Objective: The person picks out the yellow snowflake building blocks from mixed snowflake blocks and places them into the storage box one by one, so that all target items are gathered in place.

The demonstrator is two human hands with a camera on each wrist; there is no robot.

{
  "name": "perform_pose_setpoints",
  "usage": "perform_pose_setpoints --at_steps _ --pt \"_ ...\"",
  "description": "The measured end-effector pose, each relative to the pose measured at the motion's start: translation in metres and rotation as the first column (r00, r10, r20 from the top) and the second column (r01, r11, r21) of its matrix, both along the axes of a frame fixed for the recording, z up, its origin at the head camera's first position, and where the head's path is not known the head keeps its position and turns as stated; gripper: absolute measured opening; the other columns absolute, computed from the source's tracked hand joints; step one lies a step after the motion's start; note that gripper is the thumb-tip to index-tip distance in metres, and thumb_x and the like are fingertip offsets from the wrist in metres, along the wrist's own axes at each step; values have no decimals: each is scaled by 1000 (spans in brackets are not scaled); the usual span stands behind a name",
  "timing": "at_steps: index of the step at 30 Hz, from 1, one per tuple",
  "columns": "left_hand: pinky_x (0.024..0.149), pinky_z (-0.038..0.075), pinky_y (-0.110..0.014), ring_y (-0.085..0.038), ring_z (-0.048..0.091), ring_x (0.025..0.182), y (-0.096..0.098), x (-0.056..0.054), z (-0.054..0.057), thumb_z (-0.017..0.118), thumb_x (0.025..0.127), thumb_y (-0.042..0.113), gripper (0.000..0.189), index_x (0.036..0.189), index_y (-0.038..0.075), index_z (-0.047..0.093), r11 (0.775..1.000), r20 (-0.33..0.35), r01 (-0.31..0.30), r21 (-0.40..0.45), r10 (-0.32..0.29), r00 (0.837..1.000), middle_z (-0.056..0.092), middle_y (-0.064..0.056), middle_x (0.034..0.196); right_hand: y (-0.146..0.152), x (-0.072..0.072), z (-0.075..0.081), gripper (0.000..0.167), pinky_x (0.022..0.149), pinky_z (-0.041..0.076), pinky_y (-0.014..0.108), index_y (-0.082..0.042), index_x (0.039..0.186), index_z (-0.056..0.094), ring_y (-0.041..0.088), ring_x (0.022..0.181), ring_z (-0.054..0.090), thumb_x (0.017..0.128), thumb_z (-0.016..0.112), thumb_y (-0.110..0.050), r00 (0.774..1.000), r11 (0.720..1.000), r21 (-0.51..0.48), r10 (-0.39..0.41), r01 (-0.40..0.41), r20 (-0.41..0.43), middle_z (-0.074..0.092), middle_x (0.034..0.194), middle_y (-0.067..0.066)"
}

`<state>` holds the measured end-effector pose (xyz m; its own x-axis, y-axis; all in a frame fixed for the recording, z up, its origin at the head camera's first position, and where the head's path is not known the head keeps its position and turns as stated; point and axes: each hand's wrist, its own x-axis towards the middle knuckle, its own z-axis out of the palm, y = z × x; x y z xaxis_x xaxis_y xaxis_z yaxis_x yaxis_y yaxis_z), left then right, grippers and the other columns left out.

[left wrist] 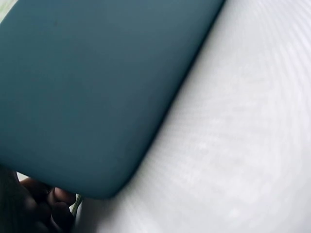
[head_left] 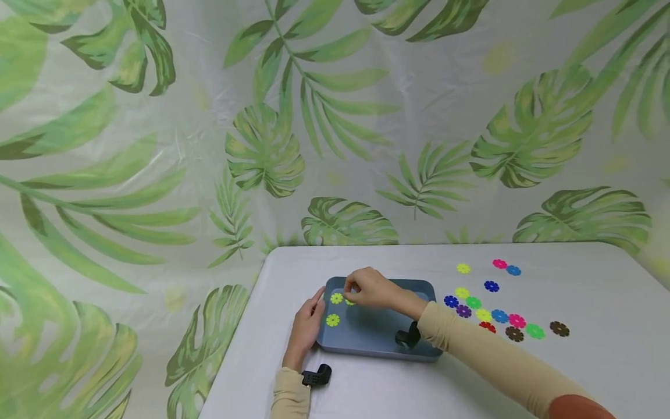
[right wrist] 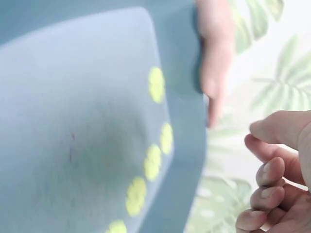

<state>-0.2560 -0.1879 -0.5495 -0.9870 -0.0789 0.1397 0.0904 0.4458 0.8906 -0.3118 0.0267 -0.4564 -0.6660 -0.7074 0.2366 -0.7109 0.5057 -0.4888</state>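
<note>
A shallow blue-grey tray [head_left: 377, 352] lies on the white table. My left hand [head_left: 306, 323] rests along its left wall with fingers extended, and in the left wrist view part of that hand [left wrist: 48, 204] shows dark past the tray's side. Over the tray's far left corner is my right hand [head_left: 371, 289]. Its fingers are curled, thumb and index tips close together, with nothing visible between them in the right wrist view. Yellow flower-shaped discs [head_left: 332, 320] lie in the tray near its left wall; the right wrist view shows several yellow discs [right wrist: 136, 196] in a bent line.
Right of the tray, loose flower-shaped discs lie scattered: yellow [head_left: 463, 268], dark blue [head_left: 491, 286], green [head_left: 535, 331], pink [head_left: 517, 320], brown [head_left: 559, 329] and others. A leaf-patterned curtain [head_left: 335, 128] hangs behind the table. Each wrist wears a small black camera [head_left: 317, 375].
</note>
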Motion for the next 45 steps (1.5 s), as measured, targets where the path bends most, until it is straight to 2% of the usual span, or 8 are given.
perform_pose_setpoints --at_steps 4,10,15,23,35,45 --pt "73 38 -35 -17 46 78 -2 1 1 49 109 29 41 149 24 53 1000 12 -8 11 8 1000 51 -3 89 26 1 14 10 58 43 27 -8 93 76 6 52 47 97 70 -15 999 995 -86 -44 44 6 56 64 -10" --pt "73 37 -36 -18 45 78 -4 2 6 48 109 29 41 149 25 54 999 5 -23 25 23 1000 49 -4 88 68 1 19 11 59 42 30 -11 92 77 9 57 46 97 68 -16 988 977 -143 -156 157 19 57 68 -8" --pt "77 37 -38 -19 47 85 -6 4 5 48 109 29 41 150 26 53 999 8 -34 27 33 999 53 -3 92 100 -3 13 11 62 43 31 -10 95 78 12 65 50 96 68 -15 965 953 -147 -263 263 24 59 74 -7" --pt "79 37 -39 -20 46 84 -6 6 4 48 109 32 42 150 29 51 999 42 -31 37 29 999 51 -4 91 147 -3 0 12 60 43 27 -5 97 77 18 71 50 95 70 -14 918 909 -131 -387 395 84 56 74 -1" --pt "77 37 -39 -20 47 85 -1 6 4 47 109 31 42 151 27 51 1000 32 -22 18 21 999 52 -4 93 220 -4 -25 13 61 44 30 -4 102 75 20 72 50 96 70 -15 866 862 -94 -490 498 99 56 77 1" --pt "76 37 -38 -19 47 83 5 4 1 48 109 33 42 150 28 52 999 39 -17 30 16 999 51 -4 91 261 -15 -39 18 61 39 34 -2 103 74 21 72 48 94 71 -17 820 820 -47 -566 571 91 56 80 4"
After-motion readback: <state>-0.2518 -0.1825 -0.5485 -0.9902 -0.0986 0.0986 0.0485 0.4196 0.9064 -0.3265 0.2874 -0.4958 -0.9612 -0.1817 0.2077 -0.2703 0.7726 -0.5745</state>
